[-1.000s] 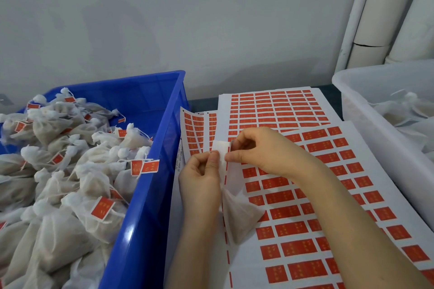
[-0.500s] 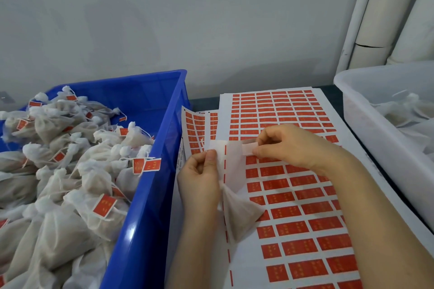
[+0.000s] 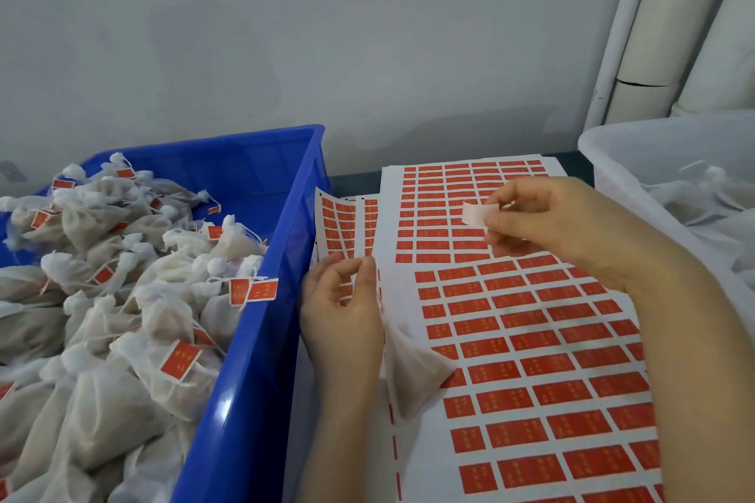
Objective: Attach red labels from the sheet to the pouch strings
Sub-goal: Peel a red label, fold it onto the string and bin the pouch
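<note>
**Fingers (image 3: 365,278) clamped on a pouch (image 3: 412,372) and a label (image 3: 476,212)**

Nearest, the left hand (image 3: 341,319) sits at the left edge of the label sheet (image 3: 531,359). Its thumb and forefinger are pressed together on the top of the white mesh pouch. The pouch hangs from that pinch and rests on the sheet's left margin. Its string is too fine to make out.

Farther up, the right hand (image 3: 572,233) hovers above the sheet's far end. Its fingertips (image 3: 514,227) pinch the small label, whose white side faces the camera, well apart from the pouch.

The sheet lies flat on the table (image 3: 355,179), with rows of red labels across it. Left of the sheet stands a blue crate (image 3: 261,339) heaped with labelled pouches (image 3: 122,298). Right of the sheet is a white bin (image 3: 604,159) holding pale bundles, too blurred to tell apart. Beyond the sheet, more label sheets (image 3: 441,208) lie partly under it, and behind them rises the grey wall (image 3: 367,33).
</note>
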Demonstrator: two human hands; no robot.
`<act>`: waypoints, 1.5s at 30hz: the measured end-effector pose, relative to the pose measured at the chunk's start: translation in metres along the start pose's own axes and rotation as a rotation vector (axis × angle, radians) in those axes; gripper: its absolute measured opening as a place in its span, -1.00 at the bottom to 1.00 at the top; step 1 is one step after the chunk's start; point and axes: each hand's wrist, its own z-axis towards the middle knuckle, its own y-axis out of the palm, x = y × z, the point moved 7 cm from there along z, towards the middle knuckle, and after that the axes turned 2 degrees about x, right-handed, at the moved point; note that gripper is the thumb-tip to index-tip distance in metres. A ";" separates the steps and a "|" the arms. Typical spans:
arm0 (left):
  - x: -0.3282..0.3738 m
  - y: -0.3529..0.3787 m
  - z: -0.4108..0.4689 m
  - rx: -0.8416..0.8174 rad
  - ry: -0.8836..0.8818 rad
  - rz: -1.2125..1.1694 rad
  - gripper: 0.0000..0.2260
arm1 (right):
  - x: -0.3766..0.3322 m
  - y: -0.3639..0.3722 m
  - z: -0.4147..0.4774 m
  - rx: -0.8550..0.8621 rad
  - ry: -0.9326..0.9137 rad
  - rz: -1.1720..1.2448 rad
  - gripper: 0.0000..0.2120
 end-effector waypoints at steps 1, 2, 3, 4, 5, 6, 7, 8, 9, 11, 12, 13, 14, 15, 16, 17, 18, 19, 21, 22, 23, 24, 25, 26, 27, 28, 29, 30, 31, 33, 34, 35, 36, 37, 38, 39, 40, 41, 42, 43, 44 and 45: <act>0.001 0.001 -0.001 -0.015 0.003 -0.014 -0.95 | -0.005 0.001 0.000 0.012 -0.027 0.020 -0.98; 0.001 0.003 -0.003 -0.043 -0.018 -0.045 -0.97 | -0.010 0.002 -0.001 0.017 -0.047 0.035 -0.97; 0.001 0.005 -0.004 -0.073 -0.048 -0.084 -0.97 | -0.013 0.005 -0.001 0.014 -0.061 0.044 -0.96; 0.001 0.008 -0.005 -0.096 -0.075 -0.125 -0.93 | -0.015 0.007 -0.002 0.008 -0.075 0.044 -0.95; 0.001 0.009 -0.006 -0.110 -0.097 -0.165 -0.90 | -0.017 0.009 -0.002 0.006 -0.086 0.037 -0.92; 0.001 0.010 -0.007 -0.121 -0.112 -0.197 -0.87 | -0.019 0.011 -0.002 0.008 -0.096 0.024 -0.89; 0.003 0.011 -0.008 -0.136 -0.123 -0.225 -0.85 | -0.021 0.012 -0.002 0.015 -0.104 0.010 -0.86; 0.004 0.012 -0.008 -0.152 -0.134 -0.253 -0.83 | -0.023 0.013 -0.003 0.022 -0.109 0.001 -0.83; 0.005 0.013 -0.009 -0.169 -0.146 -0.283 -0.82 | -0.025 0.014 -0.003 0.025 -0.110 0.009 -0.81; 0.006 0.015 -0.011 -0.205 -0.172 -0.331 -0.81 | -0.031 0.015 -0.007 0.013 -0.113 0.089 -0.80; 0.005 0.017 -0.012 -0.218 -0.187 -0.350 -0.81 | -0.035 0.014 -0.010 0.010 -0.117 0.140 -0.81; 0.005 0.018 -0.013 -0.227 -0.205 -0.369 -0.83 | -0.042 0.012 -0.013 0.020 -0.123 0.178 -0.84; 0.006 0.019 -0.014 -0.235 -0.220 -0.383 -0.86 | -0.051 0.008 -0.016 0.044 -0.141 0.186 -0.89; 0.006 0.020 -0.015 -0.244 -0.232 -0.390 -0.89 | -0.060 0.003 -0.020 0.080 -0.169 0.168 -0.94; 0.007 0.022 -0.016 -0.252 -0.241 -0.394 -0.89 | -0.070 -0.004 -0.024 0.123 -0.206 0.154 -0.94; 0.007 0.022 -0.017 -0.258 -0.245 -0.396 -0.88 | -0.081 -0.011 -0.030 0.165 -0.245 0.163 -0.88; 0.008 0.023 -0.017 -0.263 -0.250 -0.400 -0.87 | -0.092 -0.018 -0.036 0.200 -0.278 0.189 -0.83; 0.008 0.023 -0.018 -0.272 -0.258 -0.401 -0.86 | -0.102 -0.024 -0.044 0.228 -0.313 0.214 -0.77; 0.011 0.024 -0.019 -0.298 -0.269 -0.410 -0.89 | -0.118 -0.029 -0.054 0.249 -0.377 0.236 -0.70; 0.012 0.023 -0.019 -0.304 -0.272 -0.419 -0.90 | -0.121 -0.028 -0.055 0.239 -0.383 0.235 -0.71; 0.013 0.023 -0.018 -0.307 -0.278 -0.432 -0.90 | -0.122 -0.023 -0.054 0.214 -0.373 0.223 -0.73; 0.013 0.023 -0.019 -0.313 -0.284 -0.441 -0.90 | -0.118 -0.015 -0.052 0.185 -0.353 0.208 -0.74; 0.014 0.024 -0.021 -0.329 -0.288 -0.451 -0.90 | -0.111 -0.006 -0.052 0.167 -0.328 0.189 -0.74; 0.016 0.025 -0.024 -0.350 -0.286 -0.462 -0.89 | -0.101 0.002 -0.052 0.168 -0.300 0.175 -0.73; 0.018 0.026 -0.026 -0.363 -0.285 -0.471 -0.87 | -0.089 0.010 -0.053 0.186 -0.270 0.170 -0.73; 0.019 0.027 -0.028 -0.367 -0.281 -0.475 -0.83 | -0.077 0.018 -0.056 0.209 -0.247 0.176 -0.76; 0.020 0.028 -0.031 -0.370 -0.273 -0.470 -0.81 | -0.065 0.025 -0.059 0.229 -0.231 0.189 -0.77; 0.020 0.030 -0.033 -0.382 -0.261 -0.460 -0.82 | -0.055 0.032 -0.061 0.246 -0.224 0.210 -0.75; 0.021 0.032 -0.035 -0.397 -0.249 -0.447 -0.85 | -0.047 0.036 -0.063 0.264 -0.216 0.233 -0.74; 0.021 0.034 -0.039 -0.417 -0.238 -0.424 -0.88 | -0.040 0.040 -0.065 0.303 -0.209 0.266 -0.73; 0.020 0.035 -0.040 -0.424 -0.238 -0.420 -0.88 | -0.039 0.041 -0.066 0.321 -0.215 0.279 -0.71; 0.020 0.036 -0.040 -0.435 -0.236 -0.419 -0.87 | -0.039 0.041 -0.067 0.341 -0.221 0.292 -0.69; 0.021 0.037 -0.042 -0.450 -0.231 -0.421 -0.87 | -0.039 0.041 -0.069 0.356 -0.227 0.301 -0.69; 0.023 0.038 -0.043 -0.465 -0.221 -0.425 -0.86 | -0.038 0.040 -0.070 0.370 -0.230 0.305 -0.69; 0.024 0.039 -0.044 -0.475 -0.212 -0.429 -0.84 | -0.038 0.039 -0.071 0.382 -0.230 0.308 -0.70; 0.025 0.039 -0.045 -0.479 -0.205 -0.431 -0.82 | -0.037 0.037 -0.072 0.397 -0.229 0.309 -0.69; 0.026 0.039 -0.045 -0.482 -0.202 -0.433 -0.81 | -0.036 0.036 -0.073 0.410 -0.227 0.310 -0.68; 0.026 0.040 -0.046 -0.486 -0.201 -0.434 -0.80 | -0.035 0.035 -0.074 0.420 -0.222 0.310 -0.68; 0.027 0.040 -0.046 -0.490 -0.202 -0.434 -0.78 | -0.034 0.035 -0.075 0.423 -0.217 0.314 -0.68; 0.027 0.040 -0.047 -0.491 -0.201 -0.433 -0.77 | -0.033 0.036 -0.075 0.421 -0.211 0.320 -0.68; 0.027 0.041 -0.047 -0.493 -0.197 -0.434 -0.76 | -0.032 0.036 -0.075 0.416 -0.207 0.324 -0.68; 0.027 0.041 -0.047 -0.497 -0.192 -0.437 -0.76 | -0.032 0.037 -0.075 0.416 -0.205 0.324 -0.68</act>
